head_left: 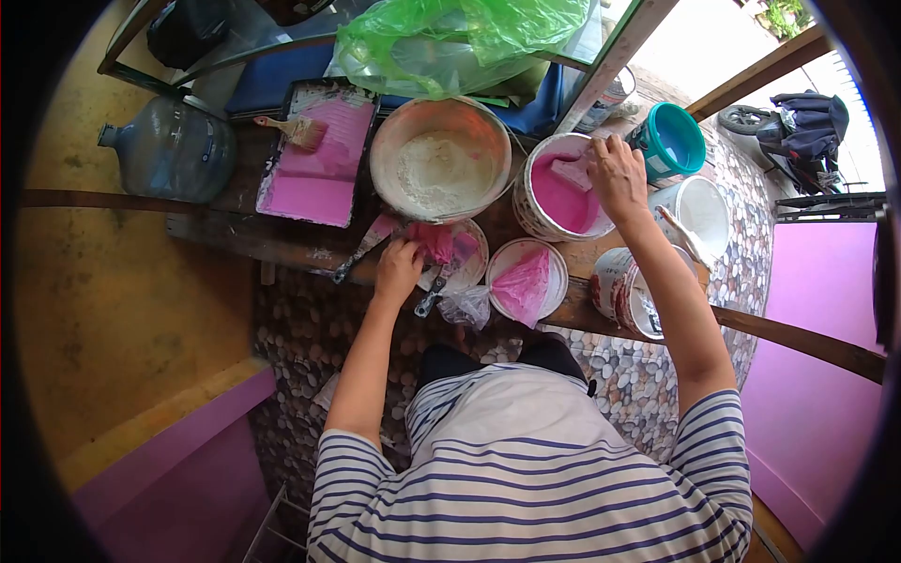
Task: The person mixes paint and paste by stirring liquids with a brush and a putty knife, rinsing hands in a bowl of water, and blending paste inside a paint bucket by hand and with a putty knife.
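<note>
My right hand [619, 178] is closed at the rim of a white bucket [527, 208] of pink paint [563, 202]. A flat tool coated in pale pink [571, 174] reaches from its fingers into the bucket; its exact kind is hidden. My left hand [399, 270] has bent fingers at a lid [474, 267], touching crumpled pink plastic [435, 241]; what they grip is unclear. Just left of it lies a pink-smeared putty knife [361, 251]. A second, black-handled scraper [432, 293] lies across the lid. Another lid [554, 305] carries a pink-stained plastic bag [523, 284].
A paint tray [314, 197] with a brush [298, 131] stands left of a powder-filled bucket [441, 169]. A teal bucket [676, 141], a white bucket [706, 211] and a paint tub [619, 286] are on the right. A water jug [178, 150] lies far left; green plastic [450, 47] hangs behind.
</note>
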Action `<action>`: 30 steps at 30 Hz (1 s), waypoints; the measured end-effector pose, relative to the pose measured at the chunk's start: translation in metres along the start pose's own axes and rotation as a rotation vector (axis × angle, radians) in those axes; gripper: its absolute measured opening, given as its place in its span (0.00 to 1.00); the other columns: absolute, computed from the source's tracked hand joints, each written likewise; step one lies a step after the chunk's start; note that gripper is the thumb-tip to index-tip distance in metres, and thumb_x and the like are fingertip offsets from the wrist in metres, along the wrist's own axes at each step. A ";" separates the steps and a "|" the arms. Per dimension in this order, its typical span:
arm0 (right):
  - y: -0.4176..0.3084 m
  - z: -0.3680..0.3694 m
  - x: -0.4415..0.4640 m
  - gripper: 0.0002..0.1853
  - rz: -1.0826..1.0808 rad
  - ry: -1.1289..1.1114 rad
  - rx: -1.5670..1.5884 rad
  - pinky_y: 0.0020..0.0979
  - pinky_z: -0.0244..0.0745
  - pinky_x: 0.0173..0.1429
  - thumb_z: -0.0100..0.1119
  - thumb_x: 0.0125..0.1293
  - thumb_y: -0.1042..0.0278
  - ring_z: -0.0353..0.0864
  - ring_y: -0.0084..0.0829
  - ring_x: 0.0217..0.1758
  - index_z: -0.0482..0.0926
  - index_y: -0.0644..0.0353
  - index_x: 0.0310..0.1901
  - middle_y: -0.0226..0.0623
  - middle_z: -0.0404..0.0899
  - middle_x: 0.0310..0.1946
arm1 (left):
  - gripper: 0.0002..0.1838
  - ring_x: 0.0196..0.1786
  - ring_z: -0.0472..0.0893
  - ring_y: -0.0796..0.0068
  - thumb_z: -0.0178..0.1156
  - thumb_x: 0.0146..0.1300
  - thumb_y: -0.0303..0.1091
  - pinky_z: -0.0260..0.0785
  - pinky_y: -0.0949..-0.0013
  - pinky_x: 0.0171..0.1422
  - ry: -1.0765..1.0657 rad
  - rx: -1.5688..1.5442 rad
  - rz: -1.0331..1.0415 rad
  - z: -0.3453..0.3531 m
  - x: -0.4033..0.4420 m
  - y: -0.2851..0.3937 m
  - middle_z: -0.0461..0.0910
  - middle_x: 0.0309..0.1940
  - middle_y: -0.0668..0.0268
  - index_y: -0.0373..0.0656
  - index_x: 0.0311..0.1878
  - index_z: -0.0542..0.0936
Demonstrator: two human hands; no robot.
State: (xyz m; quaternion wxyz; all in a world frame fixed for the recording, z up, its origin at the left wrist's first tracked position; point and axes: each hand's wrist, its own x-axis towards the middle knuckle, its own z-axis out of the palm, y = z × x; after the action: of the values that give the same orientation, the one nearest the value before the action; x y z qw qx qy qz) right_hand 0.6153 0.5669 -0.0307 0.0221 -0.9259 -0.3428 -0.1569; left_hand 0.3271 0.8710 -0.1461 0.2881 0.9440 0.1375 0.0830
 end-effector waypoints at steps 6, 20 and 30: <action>-0.012 -0.021 -0.005 0.18 0.047 0.059 0.090 0.41 0.69 0.53 0.65 0.62 0.63 0.79 0.39 0.50 0.79 0.56 0.53 0.39 0.77 0.46 | 0.14 0.48 0.83 0.45 0.66 0.61 0.40 0.76 0.49 0.52 -0.055 -0.058 -0.184 0.009 0.016 0.009 0.83 0.44 0.50 0.41 0.44 0.86; -0.072 -0.086 -0.053 0.13 0.095 0.152 0.489 0.37 0.71 0.48 0.67 0.64 0.69 0.78 0.35 0.39 0.82 0.57 0.50 0.35 0.78 0.40 | 0.20 0.44 0.86 0.46 0.69 0.55 0.51 0.78 0.50 0.51 -0.090 -0.096 -0.348 0.041 0.035 0.006 0.87 0.38 0.48 0.44 0.41 0.89; -0.093 -0.098 -0.085 0.10 0.130 0.019 0.637 0.40 0.72 0.49 0.66 0.64 0.69 0.80 0.42 0.42 0.82 0.57 0.46 0.39 0.78 0.38 | 0.16 0.34 0.84 0.72 0.72 0.54 0.39 0.74 0.65 0.41 -0.203 -0.437 -0.643 0.013 0.030 -0.011 0.87 0.31 0.60 0.34 0.37 0.88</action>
State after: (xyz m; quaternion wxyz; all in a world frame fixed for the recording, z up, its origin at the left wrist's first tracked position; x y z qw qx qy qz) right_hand 0.4677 0.5701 0.0307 0.3239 -0.8909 -0.3146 -0.0488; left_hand 0.3563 0.8825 -0.1609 0.5054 0.7728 0.3759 -0.0779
